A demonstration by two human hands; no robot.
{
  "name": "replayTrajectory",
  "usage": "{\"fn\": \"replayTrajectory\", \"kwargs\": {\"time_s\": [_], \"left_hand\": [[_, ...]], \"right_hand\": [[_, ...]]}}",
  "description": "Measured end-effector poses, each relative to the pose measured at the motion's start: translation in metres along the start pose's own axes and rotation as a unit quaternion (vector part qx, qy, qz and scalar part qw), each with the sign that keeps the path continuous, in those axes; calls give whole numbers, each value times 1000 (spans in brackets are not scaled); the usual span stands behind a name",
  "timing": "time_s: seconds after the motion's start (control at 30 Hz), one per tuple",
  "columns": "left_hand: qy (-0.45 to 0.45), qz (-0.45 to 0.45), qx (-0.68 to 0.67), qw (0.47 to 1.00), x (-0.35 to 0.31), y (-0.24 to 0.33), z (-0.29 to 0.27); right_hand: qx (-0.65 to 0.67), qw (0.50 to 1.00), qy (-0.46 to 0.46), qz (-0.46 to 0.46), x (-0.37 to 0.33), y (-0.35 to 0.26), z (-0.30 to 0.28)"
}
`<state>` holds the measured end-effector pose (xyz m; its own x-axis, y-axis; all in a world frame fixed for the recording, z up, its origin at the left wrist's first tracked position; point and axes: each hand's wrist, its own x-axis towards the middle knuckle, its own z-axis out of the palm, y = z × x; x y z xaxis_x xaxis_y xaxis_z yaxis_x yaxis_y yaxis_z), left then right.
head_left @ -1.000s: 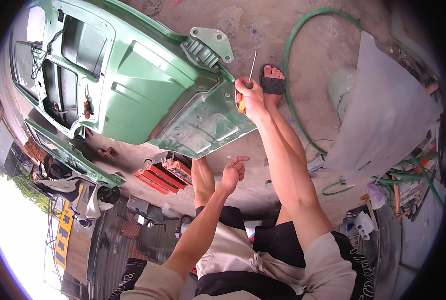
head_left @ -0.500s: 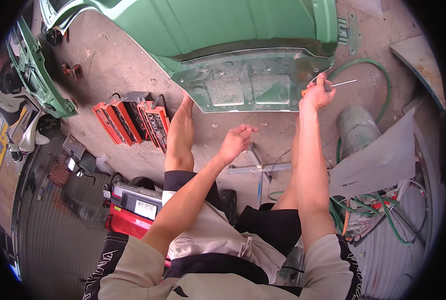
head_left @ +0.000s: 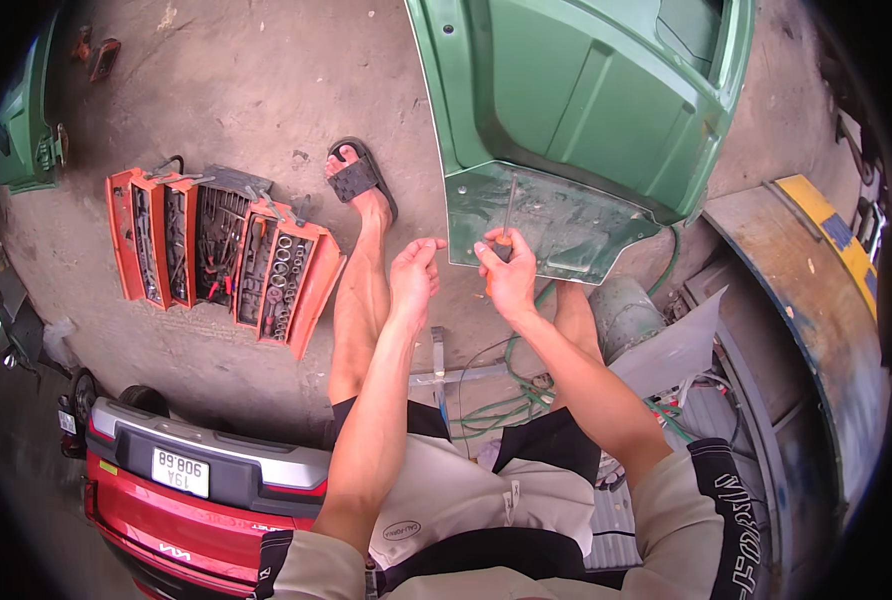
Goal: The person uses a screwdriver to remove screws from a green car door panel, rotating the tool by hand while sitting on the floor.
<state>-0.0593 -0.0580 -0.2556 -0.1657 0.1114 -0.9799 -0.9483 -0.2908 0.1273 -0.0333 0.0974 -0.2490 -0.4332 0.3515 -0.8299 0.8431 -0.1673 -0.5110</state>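
Observation:
My right hand [head_left: 511,285] is wrapped round a screwdriver [head_left: 503,247] with an orange and black handle, its thin shaft pointing away from me. Close by on the left is my left hand [head_left: 415,280], fingers curled and thumb and forefinger pressed together; anything between them is too small to make out. The hands are apart. Beyond them stands a large green vehicle body panel [head_left: 566,110], with a dusty, dull green lower section [head_left: 576,222]. The screwdriver's shaft overlaps that section in the picture; I cannot tell whether it touches.
An orange cantilever toolbox [head_left: 318,290] lies spread out on the concrete at left, holding sockets and hand tools. The rear of a red car [head_left: 191,535] is at lower left. A green hose [head_left: 501,415], a grey cylinder [head_left: 621,318] and a curved metal panel [head_left: 796,300] are at right.
My view has swung left, bringing the toolbox and red car further in. My right hand has come in beside my left, and the screwdriver has turned from pointing right to pointing away.

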Motion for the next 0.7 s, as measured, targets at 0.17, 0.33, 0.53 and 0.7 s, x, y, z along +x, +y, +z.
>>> {"fn": "replayTrajectory", "kwargs": {"time_s": [0.17, 0.33, 0.53, 0.7], "left_hand": [[-95, 94, -111, 985, 1, 70, -4], [-48, 44, -246, 967, 4, 55, -7], [-48, -82, -78, 992, 9, -20, 0], [-37, -29, -23, 999, -11, 10, 24]], "right_hand": [[6, 1000, -11, -24, 24, -48, 51], [33, 999, -22, -6, 5, -120, 85], [-82, 992, -92, 14, -45, -142, 76], [-29, 999, -11, 12, -26, -138, 41]]}}
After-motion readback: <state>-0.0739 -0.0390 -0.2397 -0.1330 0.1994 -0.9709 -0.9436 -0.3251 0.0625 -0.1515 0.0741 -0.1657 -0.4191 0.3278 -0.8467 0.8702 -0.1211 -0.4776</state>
